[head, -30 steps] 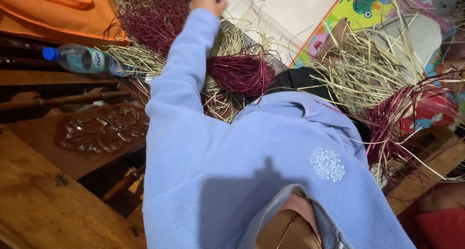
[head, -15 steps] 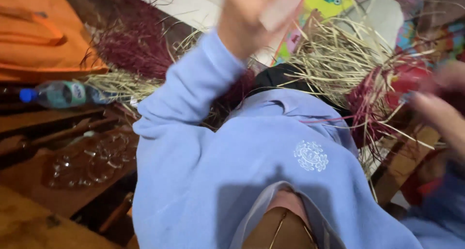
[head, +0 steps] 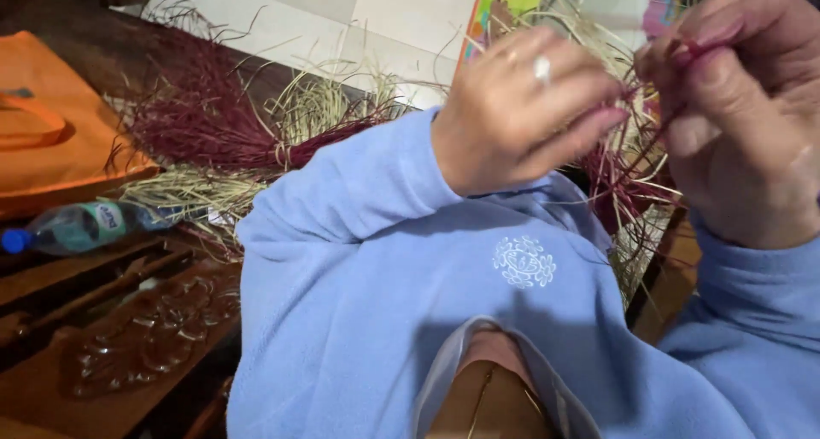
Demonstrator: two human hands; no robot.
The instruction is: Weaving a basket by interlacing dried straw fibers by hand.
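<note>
A: What is seen in the head view?

B: Two bare hands are raised close to the camera, above a light blue sweatshirt [head: 384,319]. The left hand [head: 521,114], with a ring on one finger, is closed in a pinch on thin dark red straw strands [head: 619,178]. The right hand [head: 743,114] is also closed, its thumb and forefinger pressed on the upper end of the same strands.

A: Where are the strands placed?

B: They are held between the two hands and hang down over a loose bunch of pale natural straw [head: 628,72] behind them.

A: What is shown to the left?

B: A heap of dark red straw [head: 205,131] is spread beside more pale straw [head: 184,191]. An orange fabric bag [head: 60,140] lies near it. A clear plastic bottle with a blue cap [head: 73,227] lies on its side on the brown wooden surface [head: 51,277], next to a clear glass dish [head: 154,336].
</note>
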